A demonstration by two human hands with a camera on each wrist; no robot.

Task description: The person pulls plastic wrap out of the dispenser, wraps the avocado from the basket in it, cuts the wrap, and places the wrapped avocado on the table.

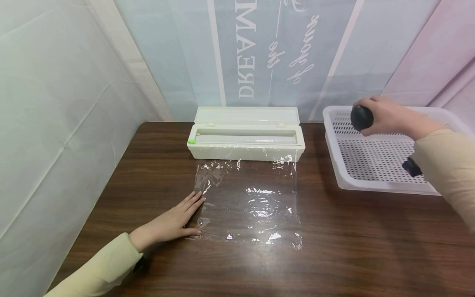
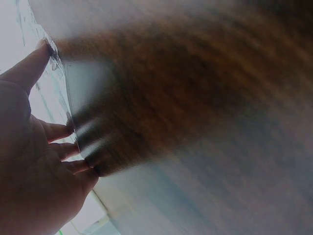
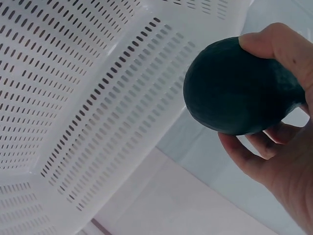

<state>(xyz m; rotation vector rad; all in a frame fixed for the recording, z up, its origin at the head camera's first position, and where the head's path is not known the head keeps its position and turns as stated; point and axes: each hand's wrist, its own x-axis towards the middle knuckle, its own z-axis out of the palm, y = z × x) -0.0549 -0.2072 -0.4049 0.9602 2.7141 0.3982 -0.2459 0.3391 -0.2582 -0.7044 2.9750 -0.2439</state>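
A sheet of cling film (image 1: 237, 206) lies over the brown table, drawn from a white dispenser box (image 1: 245, 153) whose lid stands up. My left hand (image 1: 170, 222) rests with spread, straight fingers on the film's left edge; the left wrist view shows its fingertips (image 2: 68, 129) along that edge. In my right hand (image 1: 389, 117) I grip a dark green avocado (image 3: 234, 88) between thumb and fingers. It is held above the left part of a white basket (image 1: 335, 167), apart from the basket floor. The palm side hides the avocado's narrow end.
A green slider (image 1: 191, 141) sits at the left end of the dispenser. Wood-grain table (image 1: 156, 165) surrounds the film. Behind the table hangs a pale blue curtain (image 1: 178, 62) with lettering, and a whitish sheet (image 1: 55, 103) covers the left side.
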